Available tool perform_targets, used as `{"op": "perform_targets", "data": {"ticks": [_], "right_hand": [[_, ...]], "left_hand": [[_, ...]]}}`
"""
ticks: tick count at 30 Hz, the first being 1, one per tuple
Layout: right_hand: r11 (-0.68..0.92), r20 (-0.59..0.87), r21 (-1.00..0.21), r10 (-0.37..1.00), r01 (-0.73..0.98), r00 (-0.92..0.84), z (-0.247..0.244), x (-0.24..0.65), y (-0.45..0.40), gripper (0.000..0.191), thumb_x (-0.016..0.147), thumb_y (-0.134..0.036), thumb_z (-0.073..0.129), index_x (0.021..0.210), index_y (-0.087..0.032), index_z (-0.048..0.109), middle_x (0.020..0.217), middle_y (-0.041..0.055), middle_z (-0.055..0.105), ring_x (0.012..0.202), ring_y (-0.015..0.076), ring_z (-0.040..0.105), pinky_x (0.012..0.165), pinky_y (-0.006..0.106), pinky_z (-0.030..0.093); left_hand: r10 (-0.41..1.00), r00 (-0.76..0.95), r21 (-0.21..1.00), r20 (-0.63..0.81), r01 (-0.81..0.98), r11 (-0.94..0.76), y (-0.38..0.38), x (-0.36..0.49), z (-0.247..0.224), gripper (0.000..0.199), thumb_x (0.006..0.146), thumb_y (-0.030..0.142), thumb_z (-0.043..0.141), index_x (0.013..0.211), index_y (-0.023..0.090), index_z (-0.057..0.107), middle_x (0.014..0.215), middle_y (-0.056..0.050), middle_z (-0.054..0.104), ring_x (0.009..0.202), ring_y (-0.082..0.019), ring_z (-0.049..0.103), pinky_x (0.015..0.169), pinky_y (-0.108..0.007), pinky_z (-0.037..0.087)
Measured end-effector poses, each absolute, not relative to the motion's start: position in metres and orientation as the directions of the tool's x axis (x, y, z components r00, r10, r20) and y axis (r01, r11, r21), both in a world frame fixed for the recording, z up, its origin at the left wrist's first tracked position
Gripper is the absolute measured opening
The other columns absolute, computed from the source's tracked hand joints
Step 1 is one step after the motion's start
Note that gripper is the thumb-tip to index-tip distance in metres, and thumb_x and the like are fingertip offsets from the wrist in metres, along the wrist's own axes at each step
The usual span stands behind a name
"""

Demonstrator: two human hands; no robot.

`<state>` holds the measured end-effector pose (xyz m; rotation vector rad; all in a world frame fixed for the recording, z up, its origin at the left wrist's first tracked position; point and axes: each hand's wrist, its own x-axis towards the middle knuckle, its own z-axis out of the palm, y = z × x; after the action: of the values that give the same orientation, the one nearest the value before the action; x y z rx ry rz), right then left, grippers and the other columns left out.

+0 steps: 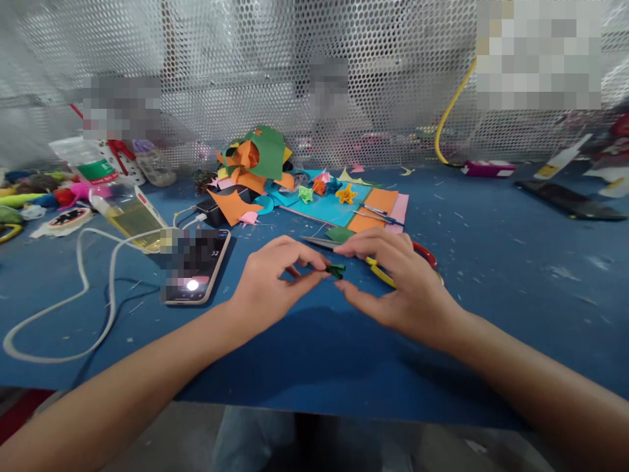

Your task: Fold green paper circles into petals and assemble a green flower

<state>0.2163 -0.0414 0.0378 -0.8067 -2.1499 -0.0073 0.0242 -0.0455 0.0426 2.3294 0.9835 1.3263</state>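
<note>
1. Blue tabletop lies bare between the forearms, from the front edge up to the hands; that strip probably serves as the working space.
2. Left hand: thumb and fingertips pinched together on one end of a small green piece, raised over the table, likely so that its other end stays free to reach.
3. Right hand: thumb and forefinger parted around that free end, seemingly without touching it; nothing shows in its grasp. Open table stretches out to its right.
4. Scissors lie just behind the right hand, partly hidden by it, perhaps parked within easy reach. They leave that hand little room behind.
5. Left of the left hand rests a lit phone, screen up, apparently placed for viewing; a white cable loops beyond its left edge.
6. Farther back, folded paper flowers sit on blue paper, seemingly gathered out of the way.
7. Metal mesh closes off the far edge.
</note>
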Motion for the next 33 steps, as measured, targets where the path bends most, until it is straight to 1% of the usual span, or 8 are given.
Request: {"op": "perform_targets", "data": {"ticks": [3, 11, 17, 20, 24, 27, 29, 33], "right_hand": [[0.779, 0.702, -0.248, 0.554, 0.576, -0.447, 0.036, 0.218, -0.037, 0.030, 0.074, -0.013, 0.060, 0.102, -0.022, 0.053, 0.097, 0.0060, 0.062, 0.094, 0.0211, 0.058, 0.080, 0.036, 0.042], [0.794, 0.731, -0.189, 0.506, 0.577, -0.457, 0.037, 0.218, -0.037, 0.007, 0.078, -0.020, 0.061, 0.084, -0.024, 0.059, 0.086, 0.0023, 0.065, 0.082, 0.0186, 0.062, 0.072, 0.034, 0.039], [0.790, 0.751, -0.181, 0.495, 0.585, -0.437, 0.042, 0.217, -0.041, 0.006, 0.078, -0.021, 0.062, 0.081, -0.026, 0.059, 0.083, 0.0010, 0.067, 0.076, 0.0182, 0.063, 0.070, 0.035, 0.039], [0.797, 0.767, -0.161, 0.472, 0.582, -0.434, 0.041, 0.219, -0.039, 0.008, 0.078, -0.019, 0.063, 0.081, -0.025, 0.058, 0.082, 0.0005, 0.068, 0.076, 0.0175, 0.063, 0.071, 0.035, 0.040], [0.773, 0.779, -0.164, 0.482, 0.613, -0.400, 0.035, 0.223, -0.028, 0.006, 0.078, -0.022, 0.063, 0.079, -0.024, 0.057, 0.081, 0.0010, 0.067, 0.076, 0.0180, 0.063, 0.073, 0.036, 0.041], [0.742, 0.766, -0.191, 0.522, 0.642, -0.376, 0.029, 0.227, -0.018, 0.006, 0.078, -0.023, 0.062, 0.077, -0.024, 0.056, 0.080, 0.0015, 0.066, 0.078, 0.0193, 0.063, 0.074, 0.037, 0.042], [0.744, 0.757, -0.214, 0.536, 0.633, -0.373, 0.024, 0.228, -0.012, 0.006, 0.078, -0.023, 0.061, 0.077, -0.024, 0.055, 0.078, 0.0012, 0.066, 0.075, 0.0187, 0.063, 0.073, 0.036, 0.044], [0.748, 0.735, -0.292, 0.574, 0.596, -0.361, 0.016, 0.230, -0.004, 0.005, 0.079, -0.022, 0.060, 0.079, -0.022, 0.056, 0.075, 0.0014, 0.064, 0.070, 0.0164, 0.061, 0.068, 0.033, 0.048]], "left_hand": [[0.695, 0.308, 0.572, 0.650, 0.404, -0.714, -0.044, 0.023, 0.044, 0.007, 0.074, 0.015, 0.067, 0.073, 0.016, 0.060, 0.080, -0.003, 0.070, 0.077, -0.012, 0.065, 0.055, -0.018, 0.052], [0.672, 0.336, 0.565, 0.660, 0.368, -0.739, -0.042, 0.021, 0.047, 0.006, 0.079, 0.015, 0.061, 0.073, 0.017, 0.063, 0.086, -0.005, 0.072, 0.080, -0.013, 0.065, 0.054, -0.019, 0.051], [0.675, 0.341, 0.557, 0.654, 0.386, -0.735, -0.043, 0.024, 0.047, 0.007, 0.080, 0.013, 0.058, 0.081, 0.018, 0.063, 0.097, -0.005, 0.071, 0.085, -0.013, 0.065, 0.055, -0.017, 0.051], [0.704, 0.273, 0.576, 0.656, 0.420, -0.701, -0.040, 0.022, 0.045, 0.008, 0.080, 0.014, 0.056, 0.084, 0.018, 0.062, 0.102, -0.005, 0.068, 0.091, -0.013, 0.064, 0.056, -0.016, 0.051], [0.781, 0.177, 0.593, 0.599, 0.557, -0.582, -0.023, 0.013, 0.038, 0.013, 0.081, 0.014, 0.052, 0.089, 0.019, 0.062, 0.101, -0.005, 0.067, 0.093, -0.014, 0.063, 0.062, -0.019, 0.053], [0.828, 0.277, 0.506, 0.487, 0.683, -0.527, -0.008, 0.004, 0.028, 0.020, 0.080, 0.014, 0.049, 0.094, 0.019, 0.062, 0.101, -0.005, 0.067, 0.092, -0.016, 0.062, 0.074, -0.031, 0.054], [0.803, 0.417, 0.404, 0.425, 0.707, -0.581, 0.000, 0.000, 0.020, 0.022, 0.077, 0.014, 0.053, 0.097, 0.019, 0.062, 0.104, -0.005, 0.066, 0.102, -0.019, 0.059, 0.091, -0.040, 0.046], [0.810, 0.503, 0.353, 0.303, 0.730, -0.585, 0.010, -0.005, 0.008, 0.030, 0.077, 0.022, 0.056, 0.106, 0.021, 0.060, 0.110, -0.008, 0.065, 0.102, -0.023, 0.059, 0.087, -0.042, 0.048]]}}
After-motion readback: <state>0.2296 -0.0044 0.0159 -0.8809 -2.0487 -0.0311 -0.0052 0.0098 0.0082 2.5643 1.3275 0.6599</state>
